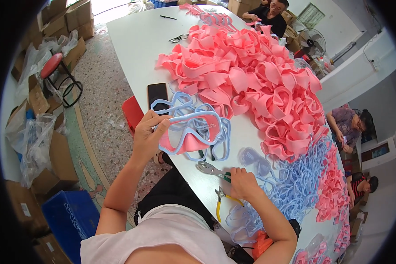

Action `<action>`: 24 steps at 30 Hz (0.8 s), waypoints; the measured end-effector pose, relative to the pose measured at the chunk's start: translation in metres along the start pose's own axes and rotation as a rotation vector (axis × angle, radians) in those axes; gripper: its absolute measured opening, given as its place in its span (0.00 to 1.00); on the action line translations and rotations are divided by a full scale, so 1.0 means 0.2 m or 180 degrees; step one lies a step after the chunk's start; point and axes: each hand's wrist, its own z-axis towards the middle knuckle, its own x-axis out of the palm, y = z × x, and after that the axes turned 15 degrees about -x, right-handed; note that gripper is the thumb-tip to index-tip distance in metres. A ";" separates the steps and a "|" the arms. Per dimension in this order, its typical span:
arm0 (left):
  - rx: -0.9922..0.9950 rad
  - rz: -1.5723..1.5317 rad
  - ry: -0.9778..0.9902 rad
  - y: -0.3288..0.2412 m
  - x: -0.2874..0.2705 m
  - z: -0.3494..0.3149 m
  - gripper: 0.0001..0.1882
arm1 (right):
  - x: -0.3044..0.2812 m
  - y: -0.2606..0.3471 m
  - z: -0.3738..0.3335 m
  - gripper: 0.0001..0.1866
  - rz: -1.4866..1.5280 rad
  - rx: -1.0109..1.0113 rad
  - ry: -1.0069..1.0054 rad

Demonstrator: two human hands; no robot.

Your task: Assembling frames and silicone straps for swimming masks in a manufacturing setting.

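My left hand (pixel 147 132) pinches the edge of a swim mask with a pale blue frame (pixel 199 115) and a pink skirt (pixel 191 144), held up over the table's near edge. My right hand (pixel 245 184) is closed round the green handles of metal pliers (pixel 209 168), whose jaws point left, below the mask and apart from it. Several loose pale blue frames (pixel 226 138) lie behind and beside the mask, partly hidden by it. Beside my right hand rest yellow-handled cutters (pixel 219 206) and clear lenses (pixel 255 161).
A large heap of pink mask skirts (pixel 251 83) covers the middle of the white table (pixel 132 39). Blue frames (pixel 290 189) pile up on the right. A phone (pixel 157 94) and eyeglasses (pixel 178 38) lie at the left. Other people work across the table and at the right.
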 end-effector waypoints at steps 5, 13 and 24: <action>0.0128 0.0049 -0.0141 -0.01 -0.04 0.00 0.12 | -0.01 0.01 -0.01 0.20 -0.0003 0.0178 0.0099; 0.0172 0.0063 -0.0323 -0.04 -0.08 0.00 0.11 | -0.02 0.04 -0.02 0.11 -0.0633 0.0442 -0.0085; 0.0083 0.0134 -0.0226 -0.06 -0.13 0.00 0.10 | -0.33 0.04 -0.17 0.28 0.4418 0.0554 -0.0033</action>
